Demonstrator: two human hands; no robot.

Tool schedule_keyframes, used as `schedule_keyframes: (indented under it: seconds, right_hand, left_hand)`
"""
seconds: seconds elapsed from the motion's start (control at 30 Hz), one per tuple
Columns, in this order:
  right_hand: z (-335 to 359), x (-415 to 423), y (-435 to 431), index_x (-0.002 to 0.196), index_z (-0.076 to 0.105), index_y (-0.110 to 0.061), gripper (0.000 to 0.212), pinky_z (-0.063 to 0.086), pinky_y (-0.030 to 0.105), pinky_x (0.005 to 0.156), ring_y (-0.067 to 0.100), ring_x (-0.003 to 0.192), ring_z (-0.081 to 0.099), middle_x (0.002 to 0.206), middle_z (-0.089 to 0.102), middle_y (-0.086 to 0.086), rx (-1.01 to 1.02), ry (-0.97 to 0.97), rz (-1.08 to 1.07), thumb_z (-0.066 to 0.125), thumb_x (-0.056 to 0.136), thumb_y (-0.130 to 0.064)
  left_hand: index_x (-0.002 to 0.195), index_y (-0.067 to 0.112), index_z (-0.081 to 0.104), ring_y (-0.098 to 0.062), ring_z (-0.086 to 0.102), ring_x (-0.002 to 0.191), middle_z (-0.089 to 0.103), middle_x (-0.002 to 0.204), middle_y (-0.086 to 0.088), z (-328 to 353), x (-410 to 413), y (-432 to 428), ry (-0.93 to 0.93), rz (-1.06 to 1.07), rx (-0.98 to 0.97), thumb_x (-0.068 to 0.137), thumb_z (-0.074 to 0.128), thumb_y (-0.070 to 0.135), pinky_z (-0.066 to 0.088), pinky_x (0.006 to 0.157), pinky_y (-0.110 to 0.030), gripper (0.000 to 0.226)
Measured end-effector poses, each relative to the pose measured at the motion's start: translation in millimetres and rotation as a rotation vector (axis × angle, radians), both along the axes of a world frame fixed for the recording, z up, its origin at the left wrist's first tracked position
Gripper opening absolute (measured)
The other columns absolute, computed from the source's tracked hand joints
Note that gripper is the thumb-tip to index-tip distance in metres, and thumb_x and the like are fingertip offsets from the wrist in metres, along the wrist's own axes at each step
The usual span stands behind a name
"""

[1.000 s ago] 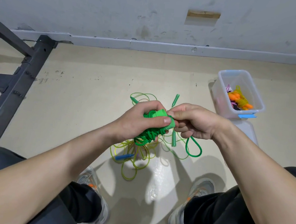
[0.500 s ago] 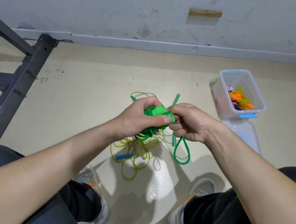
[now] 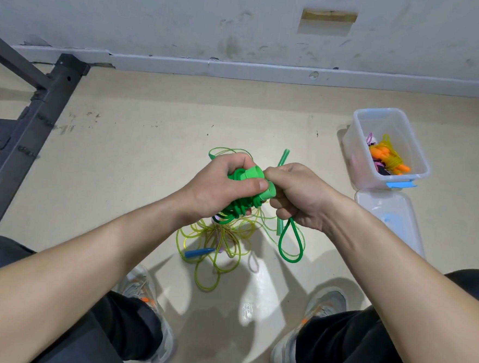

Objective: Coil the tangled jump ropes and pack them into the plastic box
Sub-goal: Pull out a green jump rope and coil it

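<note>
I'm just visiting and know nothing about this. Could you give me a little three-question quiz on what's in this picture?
1. True or false: an orange-handled rope already lies inside the plastic box.
2. What do the left hand and the right hand hold between them? A) the green rope B) the box lid C) a blue handle
3. What colour is the tangled rope lying below the hands?

Key: 1 true; 2 A; 3 yellow.

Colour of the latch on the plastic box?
Light blue. The latch on the plastic box shows best in the head view.
</note>
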State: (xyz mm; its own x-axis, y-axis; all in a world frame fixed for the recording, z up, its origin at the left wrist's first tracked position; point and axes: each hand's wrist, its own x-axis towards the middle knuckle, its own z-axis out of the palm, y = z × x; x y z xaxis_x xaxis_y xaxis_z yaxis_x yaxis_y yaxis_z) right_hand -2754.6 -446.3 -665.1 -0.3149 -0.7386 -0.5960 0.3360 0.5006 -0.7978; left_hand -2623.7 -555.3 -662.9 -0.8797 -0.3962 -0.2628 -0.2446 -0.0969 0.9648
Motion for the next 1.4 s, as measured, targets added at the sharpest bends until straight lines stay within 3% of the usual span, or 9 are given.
schedule_keyframes:
  seconds: [0.37, 0.47, 0.63, 0.73, 0.87, 1.07, 1.17, 1.27, 1.4]
  right_hand:
    - [-9, 6, -1, 0.064, 0.041, -0.018, 0.035, 0.013, 0.020, 0.040, 0.009, 0.044, 0.016, 0.054, 0.024, -0.002, 0.034, -0.019, -0.016, 0.055, 0.096, -0.014]
    - [-12, 12, -4, 0.065, 0.042, -0.017, 0.036, 0.011, 0.023, 0.046, 0.009, 0.043, 0.019, 0.049, 0.033, -0.005, 0.016, -0.038, -0.040, 0.054, 0.099, -0.019]
    - [-16, 16, -7, 0.065, 0.043, -0.018, 0.033, 0.007, 0.029, 0.053, 0.011, 0.048, 0.016, 0.050, 0.036, -0.004, 0.034, -0.050, -0.067, 0.050, 0.097, -0.014]
    - [-21, 17, -9, 0.064, 0.043, -0.018, 0.031, 0.010, 0.026, 0.050, 0.012, 0.050, 0.017, 0.058, 0.031, 0.001, 0.074, 0.006, -0.083, 0.047, 0.094, -0.011]
    - [-27, 22, -8, 0.065, 0.043, -0.018, 0.034, 0.010, 0.024, 0.047, 0.010, 0.047, 0.017, 0.052, 0.033, -0.003, 0.046, -0.063, -0.156, 0.047, 0.098, -0.012]
    - [-29, 15, -8, 0.059, 0.045, -0.019, 0.038, 0.015, 0.022, 0.044, 0.011, 0.045, 0.021, 0.056, 0.037, -0.002, 0.037, 0.094, -0.129, 0.055, 0.095, -0.017]
    - [-31, 11, -7, 0.053, 0.039, -0.023, 0.046, 0.016, 0.022, 0.044, 0.013, 0.049, 0.019, 0.061, 0.028, -0.002, 0.052, 0.194, -0.113, 0.060, 0.094, -0.022]
    - [-32, 9, -7, 0.054, 0.037, -0.023, 0.046, 0.015, 0.024, 0.046, 0.015, 0.051, 0.017, 0.058, 0.026, -0.002, 0.063, 0.254, -0.130, 0.063, 0.092, -0.023]
    - [-37, 9, -4, 0.062, 0.040, -0.016, 0.033, 0.013, 0.028, 0.051, 0.018, 0.054, 0.014, 0.051, 0.020, -0.004, 0.102, 0.341, -0.171, 0.056, 0.090, -0.019]
  left_hand:
    - [0.099, 0.006, 0.051, -0.033, 0.060, 0.050, 0.063, 0.076, -0.016, -7, -4, 2, -0.038, 0.060, 0.037, 0.079, 0.063, 0.023, 0.051, 0.050, -0.035, 0.029]
    - [0.093, 0.009, 0.050, -0.033, 0.055, 0.047, 0.059, 0.070, -0.020, -8, -6, 6, -0.017, 0.142, 0.059, 0.079, 0.059, 0.024, 0.048, 0.045, -0.033, 0.023]
    - [0.086, 0.017, 0.053, -0.037, 0.055, 0.060, 0.057, 0.073, -0.025, -13, -6, 5, -0.012, 0.178, 0.069, 0.080, 0.058, 0.025, 0.050, 0.050, -0.041, 0.011]
    - [0.089, 0.015, 0.051, -0.032, 0.052, 0.052, 0.057, 0.071, -0.025, -11, -7, 7, -0.012, 0.199, 0.095, 0.079, 0.057, 0.023, 0.048, 0.046, -0.036, 0.014]
    - [0.086, 0.010, 0.051, -0.029, 0.052, 0.045, 0.058, 0.071, -0.025, -14, -9, 7, -0.016, 0.166, 0.096, 0.078, 0.057, 0.021, 0.046, 0.043, -0.031, 0.015]
    - [0.088, 0.009, 0.054, -0.029, 0.056, 0.047, 0.063, 0.069, -0.018, -10, -11, -7, -0.090, 0.090, 0.290, 0.079, 0.055, 0.026, 0.049, 0.044, -0.033, 0.020]
    - [0.081, 0.012, 0.057, -0.032, 0.055, 0.059, 0.058, 0.076, -0.016, -11, -10, -13, -0.135, 0.127, 0.426, 0.084, 0.050, 0.029, 0.053, 0.057, -0.038, 0.019]
    - [0.077, 0.020, 0.049, -0.027, 0.048, 0.078, 0.047, 0.081, -0.009, -14, -11, -17, -0.168, 0.247, 0.260, 0.070, 0.058, 0.022, 0.041, 0.079, -0.043, 0.012]
    - [0.090, 0.015, 0.058, -0.027, 0.058, 0.070, 0.058, 0.084, -0.010, -11, -6, -20, -0.161, 0.172, 0.223, 0.084, 0.069, 0.011, 0.050, 0.067, -0.037, 0.013]
